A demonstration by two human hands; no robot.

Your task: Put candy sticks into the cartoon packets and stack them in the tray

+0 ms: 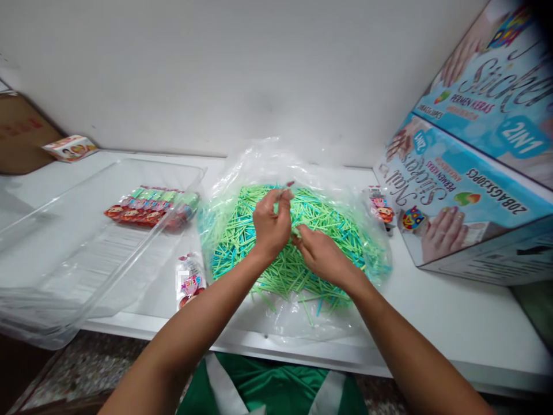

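Note:
Green and blue thin sticks [276,279] fill a wide transparent plastic bag [270,155] on the table. Over the middle of the pile, my left hand [273,222] is closed in a pinch, with a small dark-red tip showing above its fingers. What that tip belongs to is too small to make out. My right hand [322,253] is just to the right and lower, its thumb and fingers pressed together on something small and greenish. Its fingertips point toward my left hand.
At left, a transparent plastic tray [108,259] holds a row of red-and-green candy packets [151,207]. Single packets lie near the bag, one left [190,282] and one right [381,206]. Large blue printed boxes [466,196] stand at right. A brown carton [26,135] sits far left.

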